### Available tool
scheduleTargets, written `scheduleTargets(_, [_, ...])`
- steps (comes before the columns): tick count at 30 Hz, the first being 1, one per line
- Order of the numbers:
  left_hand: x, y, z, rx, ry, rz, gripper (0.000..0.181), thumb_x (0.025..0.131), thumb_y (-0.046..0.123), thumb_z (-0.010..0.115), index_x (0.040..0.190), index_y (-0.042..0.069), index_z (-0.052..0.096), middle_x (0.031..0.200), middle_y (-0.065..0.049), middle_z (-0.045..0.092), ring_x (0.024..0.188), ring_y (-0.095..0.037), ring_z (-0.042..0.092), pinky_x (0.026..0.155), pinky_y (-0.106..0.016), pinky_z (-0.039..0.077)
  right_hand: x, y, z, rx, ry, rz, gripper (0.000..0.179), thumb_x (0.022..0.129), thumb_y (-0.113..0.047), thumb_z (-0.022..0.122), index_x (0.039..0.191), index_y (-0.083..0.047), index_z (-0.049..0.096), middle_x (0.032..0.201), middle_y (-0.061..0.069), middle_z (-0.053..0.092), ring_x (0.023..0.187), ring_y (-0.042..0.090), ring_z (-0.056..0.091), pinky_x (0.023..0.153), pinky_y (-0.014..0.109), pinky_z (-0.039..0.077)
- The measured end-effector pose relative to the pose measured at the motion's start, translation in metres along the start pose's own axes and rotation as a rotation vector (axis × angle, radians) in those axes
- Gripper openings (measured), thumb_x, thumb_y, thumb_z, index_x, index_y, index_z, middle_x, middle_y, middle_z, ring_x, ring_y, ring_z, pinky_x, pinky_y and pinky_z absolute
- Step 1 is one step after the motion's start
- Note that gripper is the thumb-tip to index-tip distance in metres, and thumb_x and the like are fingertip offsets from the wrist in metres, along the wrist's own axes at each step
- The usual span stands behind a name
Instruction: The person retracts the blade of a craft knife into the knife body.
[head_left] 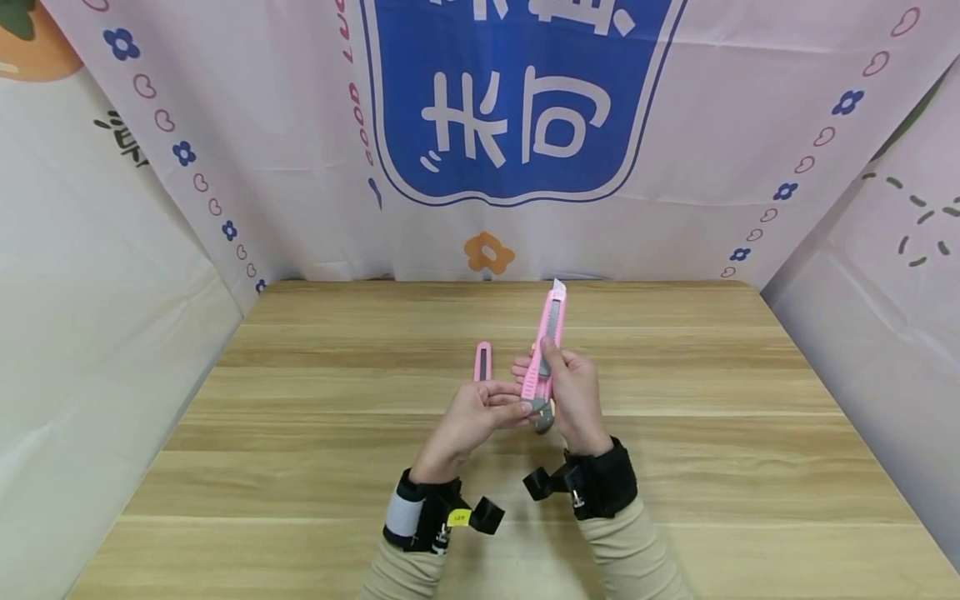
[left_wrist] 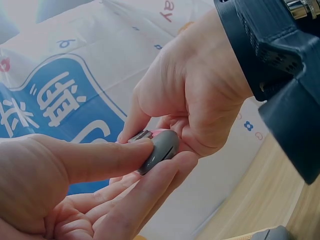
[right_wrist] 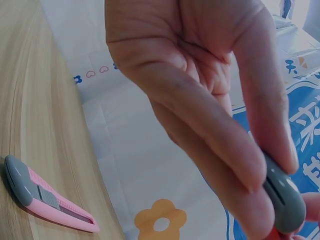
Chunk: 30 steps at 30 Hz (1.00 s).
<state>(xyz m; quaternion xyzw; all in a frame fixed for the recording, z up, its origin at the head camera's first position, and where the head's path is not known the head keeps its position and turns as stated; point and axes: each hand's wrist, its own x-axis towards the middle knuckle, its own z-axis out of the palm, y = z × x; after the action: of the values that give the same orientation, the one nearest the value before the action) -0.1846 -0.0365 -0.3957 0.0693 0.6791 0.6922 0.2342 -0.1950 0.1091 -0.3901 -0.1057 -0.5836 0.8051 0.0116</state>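
A pink utility knife (head_left: pixel 534 385) is held above the table, tilted upward, with its blade (head_left: pixel 558 286) sticking out at the far end. My left hand (head_left: pixel 468 421) pinches its grey end cap (left_wrist: pixel 162 150) between thumb and fingers. My right hand (head_left: pixel 579 398) grips the body, thumb on the grey slider. Behind the left hand, a second pink utility knife (head_left: pixel 483 360) lies on the table; the right wrist view shows its grey end and slider. Beneath the hands lies another knife with a grey end (head_left: pixel 545 419); its yellow body is mostly hidden.
The wood-grain table (head_left: pixel 300 467) reaches back to a hanging printed cloth (head_left: pixel 300 208), with more cloth at both sides. Each wrist carries a black strap with a camera, the left strap (head_left: pixel 423 512) and the right strap (head_left: pixel 609 483) standing close together.
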Motion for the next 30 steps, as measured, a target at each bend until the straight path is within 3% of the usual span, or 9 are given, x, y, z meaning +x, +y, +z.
scheduleTargets(4, [-0.0003, -0.0003, 0.0008, 0.006, 0.001, 0.0, 0.029, 0.09, 0.001, 0.062, 0.117, -0.01, 0.061, 0.113, -0.025, 0.069, 0.085, -0.008, 0.071, 0.096, -0.043, 0.056, 0.0004, 0.0003, -0.0006, 0.016, 0.003, -0.034, 0.039, 0.1, -0.023, 0.052, 0.111, 0.015, 0.058, 0.074, 0.002, 0.076, 0.07, 0.012, 0.074, 0.073, 0.03, 0.062])
scheduleTargets(10, [-0.0017, -0.0019, 0.001, 0.032, 0.011, -0.008, 0.029, 0.09, 0.004, 0.064, 0.116, -0.008, 0.062, 0.113, -0.022, 0.07, 0.085, -0.008, 0.071, 0.092, -0.037, 0.059, -0.0014, -0.001, -0.0039, -0.037, 0.007, -0.007, 0.036, 0.099, -0.022, 0.054, 0.115, 0.01, 0.06, 0.095, 0.021, 0.075, 0.073, 0.011, 0.075, 0.071, 0.03, 0.062])
scheduleTargets(13, [-0.0015, -0.0023, 0.0013, 0.045, 0.014, -0.007, 0.029, 0.089, 0.004, 0.065, 0.115, -0.008, 0.063, 0.112, -0.022, 0.07, 0.085, -0.007, 0.071, 0.09, -0.034, 0.06, -0.0021, -0.0018, -0.0051, -0.051, -0.004, 0.002, 0.037, 0.1, -0.023, 0.053, 0.117, 0.009, 0.059, 0.101, 0.024, 0.073, 0.075, 0.011, 0.075, 0.071, 0.03, 0.062])
scheduleTargets(16, [-0.0012, -0.0021, 0.0015, 0.049, 0.016, -0.008, 0.028, 0.089, 0.004, 0.065, 0.115, -0.007, 0.063, 0.112, -0.021, 0.071, 0.084, -0.007, 0.071, 0.087, -0.031, 0.06, -0.0022, -0.0023, -0.0056, -0.049, -0.011, 0.009, 0.037, 0.1, -0.022, 0.052, 0.118, 0.009, 0.058, 0.101, 0.023, 0.073, 0.076, 0.012, 0.075, 0.072, 0.03, 0.062])
scheduleTargets(24, [-0.0008, -0.0014, 0.0007, 0.004, -0.008, 0.005, 0.03, 0.09, 0.0, 0.062, 0.118, -0.011, 0.06, 0.113, -0.025, 0.069, 0.087, -0.012, 0.073, 0.095, -0.042, 0.057, -0.0014, -0.0036, -0.0061, -0.043, -0.031, 0.015, 0.036, 0.1, -0.019, 0.052, 0.124, 0.007, 0.057, 0.093, 0.012, 0.077, 0.077, 0.011, 0.075, 0.073, 0.028, 0.062])
scheduleTargets(30, [-0.0004, -0.0012, -0.0001, -0.013, -0.007, 0.002, 0.03, 0.09, 0.001, 0.062, 0.118, -0.009, 0.06, 0.112, -0.023, 0.07, 0.086, -0.012, 0.073, 0.094, -0.042, 0.057, -0.0021, -0.0041, -0.0066, -0.053, -0.052, 0.01, 0.037, 0.1, -0.021, 0.052, 0.126, 0.005, 0.056, 0.095, 0.01, 0.077, 0.08, 0.01, 0.075, 0.074, 0.027, 0.062])
